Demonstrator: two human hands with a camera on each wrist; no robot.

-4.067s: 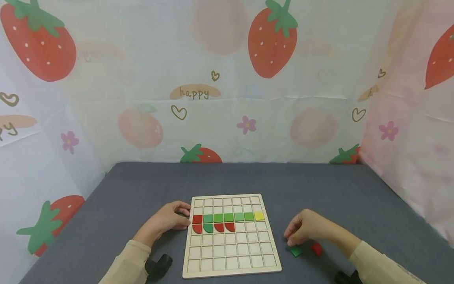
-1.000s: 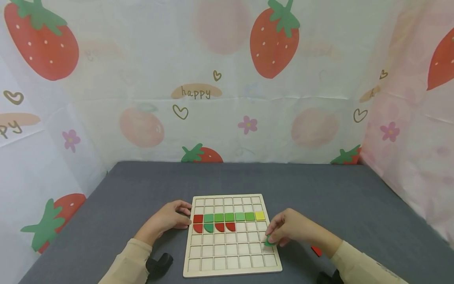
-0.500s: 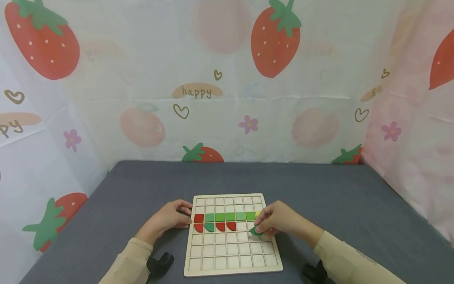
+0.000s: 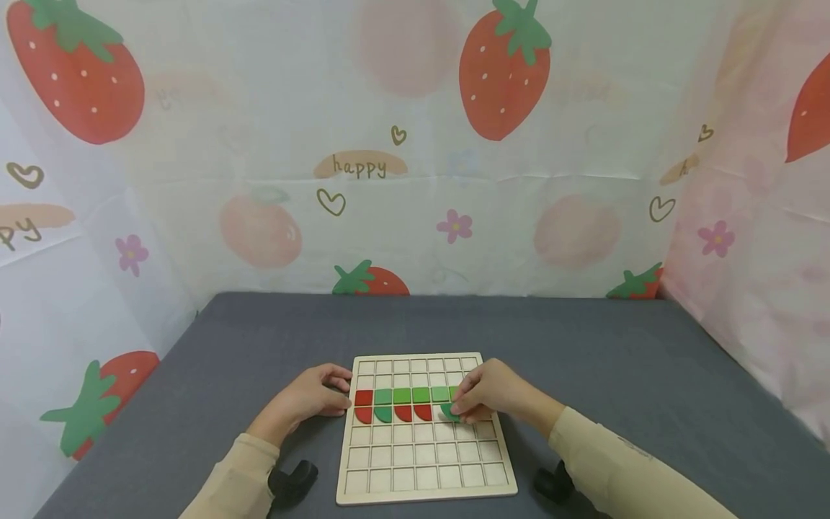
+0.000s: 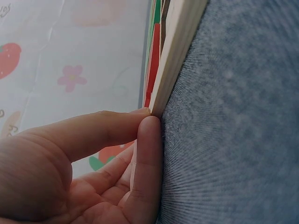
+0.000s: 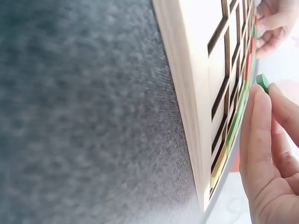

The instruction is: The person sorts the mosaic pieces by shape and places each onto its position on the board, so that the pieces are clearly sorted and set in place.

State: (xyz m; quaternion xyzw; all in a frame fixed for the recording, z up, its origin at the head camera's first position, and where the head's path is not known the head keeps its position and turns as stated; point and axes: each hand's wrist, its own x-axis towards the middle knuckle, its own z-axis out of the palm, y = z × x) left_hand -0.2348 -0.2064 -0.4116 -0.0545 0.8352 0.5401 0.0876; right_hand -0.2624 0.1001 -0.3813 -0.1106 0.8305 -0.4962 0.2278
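Observation:
A pale wooden grid board point(image 4: 424, 497) lies on the table. At its left edge my left hand point(image 4: 318, 393) holds the rim, thumb and a finger pinching the board's edge point(image 5: 170, 65) in the left wrist view. My right hand point(image 4: 496, 393) pinches a green tile with a rounded side point(image 4: 447, 412) over the fourth row, right of several round-cornered tiles, red point(image 4: 422, 413) and green point(image 4: 383, 414). In the right wrist view this green tile point(image 6: 262, 82) sticks out between thumb and fingertips. The row above carries a red square point(image 4: 364, 397), green squares point(image 4: 402, 396) and a yellow square point(image 6: 218, 167).
A dark grey cloth point(image 4: 292, 328) covers the table. Behind and beside it hang white curtains point(image 4: 389, 231) printed with strawberries. Black wrist mounts point(image 4: 293, 484) sit on both forearms. The red tile seen earlier right of the board is hidden by my right arm.
My right hand picked up the green tile from the table right of the board and carried it left and away from me over the fourth row. My left hand stays at the board's edge.

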